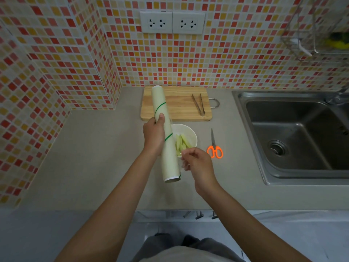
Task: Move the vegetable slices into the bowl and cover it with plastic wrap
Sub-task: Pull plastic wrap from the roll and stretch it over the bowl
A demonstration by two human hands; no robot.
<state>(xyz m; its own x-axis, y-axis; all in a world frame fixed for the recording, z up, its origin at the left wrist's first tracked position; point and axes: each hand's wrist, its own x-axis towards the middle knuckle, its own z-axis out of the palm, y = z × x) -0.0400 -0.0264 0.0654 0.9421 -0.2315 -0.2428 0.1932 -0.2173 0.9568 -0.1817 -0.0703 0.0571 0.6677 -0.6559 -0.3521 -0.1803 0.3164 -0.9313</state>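
Vegetable slices (181, 143) fill the bowl (190, 132) mid-counter; my left hand (154, 134) grips the wrap roll (166, 133), right hand (198, 163) pinches its film.

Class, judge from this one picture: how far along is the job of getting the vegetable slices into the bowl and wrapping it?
Done: the vegetable slices lie in the white bowl, and the cutting board holds only tongs. In hand: the left hand grips the plastic wrap roll while the right hand pinches at its film edge. Left: pulling out a sheet, cutting it, covering the bowl.

Left hand (154, 134) gripping; right hand (198, 163) apparently pinching, fingertips blurred.
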